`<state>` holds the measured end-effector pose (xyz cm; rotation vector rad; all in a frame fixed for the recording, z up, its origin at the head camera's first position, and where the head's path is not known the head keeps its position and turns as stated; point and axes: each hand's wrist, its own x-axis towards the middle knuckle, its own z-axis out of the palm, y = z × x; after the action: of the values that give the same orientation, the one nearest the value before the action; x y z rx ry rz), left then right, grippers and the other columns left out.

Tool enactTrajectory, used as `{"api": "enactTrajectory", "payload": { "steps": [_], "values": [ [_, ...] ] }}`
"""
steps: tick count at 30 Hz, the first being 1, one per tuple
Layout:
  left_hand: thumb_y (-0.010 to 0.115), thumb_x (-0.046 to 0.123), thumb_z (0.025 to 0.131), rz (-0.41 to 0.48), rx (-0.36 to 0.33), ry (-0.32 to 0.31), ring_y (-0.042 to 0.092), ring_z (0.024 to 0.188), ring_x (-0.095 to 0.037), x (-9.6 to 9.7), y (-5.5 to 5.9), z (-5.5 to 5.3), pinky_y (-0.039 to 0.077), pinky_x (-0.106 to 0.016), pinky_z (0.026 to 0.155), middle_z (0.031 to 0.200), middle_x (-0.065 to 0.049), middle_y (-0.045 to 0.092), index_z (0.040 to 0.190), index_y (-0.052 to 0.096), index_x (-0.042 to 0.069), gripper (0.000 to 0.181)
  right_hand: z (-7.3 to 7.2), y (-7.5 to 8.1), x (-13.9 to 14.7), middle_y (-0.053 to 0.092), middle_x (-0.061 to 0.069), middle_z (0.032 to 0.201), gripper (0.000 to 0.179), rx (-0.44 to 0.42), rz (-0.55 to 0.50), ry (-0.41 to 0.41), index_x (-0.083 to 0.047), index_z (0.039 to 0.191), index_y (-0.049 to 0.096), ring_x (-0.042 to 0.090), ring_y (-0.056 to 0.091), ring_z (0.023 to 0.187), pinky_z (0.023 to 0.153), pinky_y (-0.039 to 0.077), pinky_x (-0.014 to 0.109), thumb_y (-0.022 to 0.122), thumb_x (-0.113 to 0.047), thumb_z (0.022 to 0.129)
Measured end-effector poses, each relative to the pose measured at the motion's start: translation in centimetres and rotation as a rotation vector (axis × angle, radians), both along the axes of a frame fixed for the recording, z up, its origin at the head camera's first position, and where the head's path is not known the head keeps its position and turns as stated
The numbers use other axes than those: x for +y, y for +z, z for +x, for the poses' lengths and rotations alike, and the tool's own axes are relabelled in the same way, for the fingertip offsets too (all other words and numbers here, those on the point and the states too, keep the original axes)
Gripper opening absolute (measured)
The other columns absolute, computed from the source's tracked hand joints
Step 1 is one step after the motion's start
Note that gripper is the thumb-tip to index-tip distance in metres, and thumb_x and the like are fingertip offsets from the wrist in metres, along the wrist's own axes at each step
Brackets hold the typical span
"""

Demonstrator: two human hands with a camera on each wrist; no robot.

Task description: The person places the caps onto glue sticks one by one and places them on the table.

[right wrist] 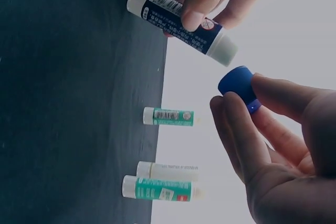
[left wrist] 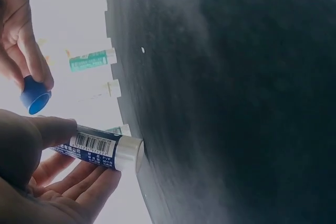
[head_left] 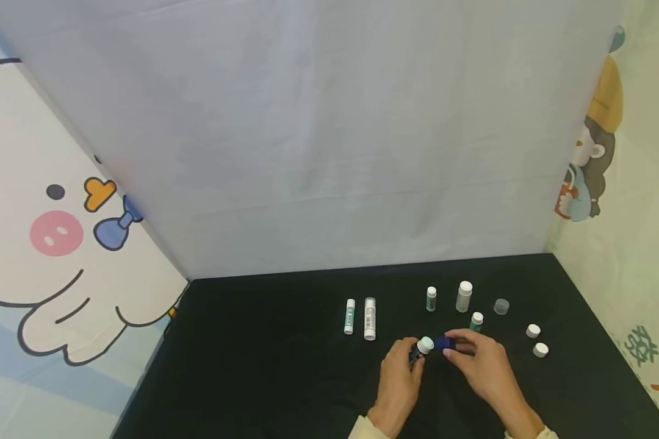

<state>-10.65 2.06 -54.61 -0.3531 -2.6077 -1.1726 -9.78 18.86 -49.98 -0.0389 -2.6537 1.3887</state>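
Observation:
My left hand (head_left: 398,378) grips a dark blue glue stick (right wrist: 176,17) round its barrel. Its cap is off, and pale glue (right wrist: 223,51) shows at the bare end in the right wrist view. Between thumb and fingertips, my right hand (head_left: 486,366) pinches a blue cap (right wrist: 239,87). The cap is close to the glue end but apart from it; its hollow opening shows in the left wrist view. Just beyond the right hand, a green glue stick (head_left: 476,322) stands upright, partly hidden by the fingers.
A green glue stick (head_left: 349,317) and a pale one (head_left: 370,319) are at the left. Farther back stand a small green stick (head_left: 431,299) and a white stick (head_left: 464,297). Rightward lie a clear cap (head_left: 501,306) and two white caps (head_left: 533,331) on the black table (head_left: 263,360).

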Motion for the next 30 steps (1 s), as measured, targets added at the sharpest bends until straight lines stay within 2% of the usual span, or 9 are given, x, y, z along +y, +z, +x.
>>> {"api": "enactTrajectory", "payload": {
  "steps": [5, 18, 30],
  "values": [
    [0.082, -0.003, 0.086, 0.003, -0.013, 0.010, 0.073, 0.088, -0.018, -0.4, 0.1, -0.1, 0.059, -0.033, 0.077, 0.098, -0.006, 0.073, 0.109, 0.072, 0.008, 0.028, 0.0, 0.3, -0.6, 0.075, 0.029, 0.111, 0.026, 0.018, -0.040, 0.019, 0.003, 0.111, 0.075, 0.040, 0.077, 0.097, 0.079, 0.063, 0.043, 0.082, 0.004, 0.086],
    [0.082, -0.003, 0.087, 0.002, -0.047, 0.023, 0.072, 0.088, -0.015, -1.5, 0.3, -0.1, 0.059, -0.032, 0.077, 0.099, -0.005, 0.072, 0.110, 0.073, 0.008, 0.027, -0.2, 0.7, -2.2, 0.075, 0.027, 0.114, 0.027, -0.002, -0.098, 0.059, 0.004, 0.113, 0.075, 0.039, 0.077, 0.099, 0.080, 0.063, 0.038, 0.081, 0.007, 0.086],
    [0.084, -0.001, 0.085, -0.010, 0.034, 0.019, 0.072, 0.090, -0.013, -1.8, 0.4, 0.1, 0.058, -0.030, 0.078, 0.100, -0.003, 0.073, 0.110, 0.074, 0.009, 0.029, -0.4, 0.7, -3.0, 0.074, 0.027, 0.115, 0.030, 0.032, -0.095, 0.092, 0.005, 0.116, 0.075, 0.038, 0.077, 0.099, 0.078, 0.063, 0.036, 0.080, 0.009, 0.086]
  ]
}}
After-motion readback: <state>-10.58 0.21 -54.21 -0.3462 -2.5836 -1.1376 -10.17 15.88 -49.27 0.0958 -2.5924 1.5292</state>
